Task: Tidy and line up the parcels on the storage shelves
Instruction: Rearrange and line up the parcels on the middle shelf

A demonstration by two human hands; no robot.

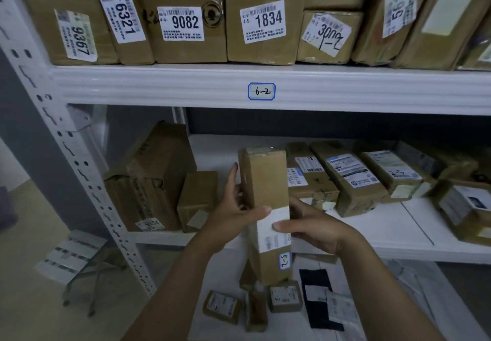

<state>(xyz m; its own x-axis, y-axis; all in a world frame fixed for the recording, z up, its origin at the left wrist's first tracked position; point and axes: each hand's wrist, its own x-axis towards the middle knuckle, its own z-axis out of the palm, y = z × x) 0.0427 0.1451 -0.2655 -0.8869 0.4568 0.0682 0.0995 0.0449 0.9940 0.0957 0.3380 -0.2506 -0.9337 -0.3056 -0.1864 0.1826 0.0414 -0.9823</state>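
Observation:
I hold a long brown cardboard parcel (265, 189) upright in front of the middle shelf (414, 223). It carries a white label and a small tag marked 5-2. My left hand (236, 208) grips its left side, thumb across the front. Gripping the right side is my right hand (310, 223), its thumb on the white label. Several flat parcels (353, 178) lie side by side on the middle shelf to the right. Two boxes (196, 200) stand at its left end. A row of numbered parcels (183, 19) stands on the upper shelf.
The upper shelf's front beam (159, 85) bears a tag reading 6-2. A perforated white upright (79, 160) runs down the left. Small parcels (221, 306) and a black bag (318, 301) lie on the lowest shelf. A folding stool (77, 258) stands on the floor at left.

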